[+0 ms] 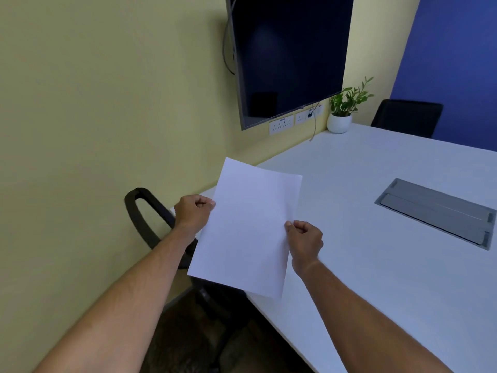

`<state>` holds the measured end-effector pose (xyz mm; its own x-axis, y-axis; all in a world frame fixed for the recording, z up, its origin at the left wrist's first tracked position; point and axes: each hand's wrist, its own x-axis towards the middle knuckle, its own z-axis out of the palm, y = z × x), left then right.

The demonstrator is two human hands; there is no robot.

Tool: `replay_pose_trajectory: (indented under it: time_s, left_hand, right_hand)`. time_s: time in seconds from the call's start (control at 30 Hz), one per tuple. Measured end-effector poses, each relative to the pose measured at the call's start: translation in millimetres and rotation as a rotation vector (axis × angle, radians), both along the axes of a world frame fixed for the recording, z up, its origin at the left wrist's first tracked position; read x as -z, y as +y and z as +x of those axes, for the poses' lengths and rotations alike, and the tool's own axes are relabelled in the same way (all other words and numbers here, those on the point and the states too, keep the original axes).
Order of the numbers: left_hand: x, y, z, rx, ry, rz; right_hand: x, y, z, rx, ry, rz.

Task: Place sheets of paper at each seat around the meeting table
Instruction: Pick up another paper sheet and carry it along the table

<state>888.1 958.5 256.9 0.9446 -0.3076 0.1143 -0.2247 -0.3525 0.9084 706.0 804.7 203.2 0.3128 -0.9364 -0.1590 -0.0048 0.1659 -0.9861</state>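
Observation:
A white sheet of paper point(247, 227) hangs in the air over the near left edge of the white meeting table point(376, 265). My left hand point(194, 212) pinches its left edge. My right hand point(305, 242) pinches its right edge. The sheet's lower left part overhangs the table edge, above a black chair point(146, 219) tucked in at this seat. Another faint sheet of paper point(383, 140) seems to lie flat on the table at the far seat, in front of a second black chair point(407, 117).
A grey cable hatch point(435, 212) is set into the table at right. A potted plant point(341, 114) stands at the table's far corner by the yellow wall, under a dark wall screen point(290, 55) and wall sockets point(281, 124). Dark floor shows below the chair.

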Motion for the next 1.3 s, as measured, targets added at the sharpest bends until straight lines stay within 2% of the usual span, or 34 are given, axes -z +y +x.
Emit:
replay_pose_trajectory:
  time_s: [0.37,0.63,1.0,1.3]
  left_hand:
    - [37,-120,134,0.189,0.058,0.073]
    - [100,-180,218,0.278,0.080,0.254]
    - [184,-224,275,0.353,0.072,0.472]
    - [236,-235,293,0.341,0.064,0.543]
  right_hand:
    - [34,-82,99,0.119,0.086,0.063]
    - [95,-106,161,0.145,0.234,0.211]
    - [187,-115,205,0.102,0.349,0.382]
    - [217,-123,228,0.086,0.415,0.453]
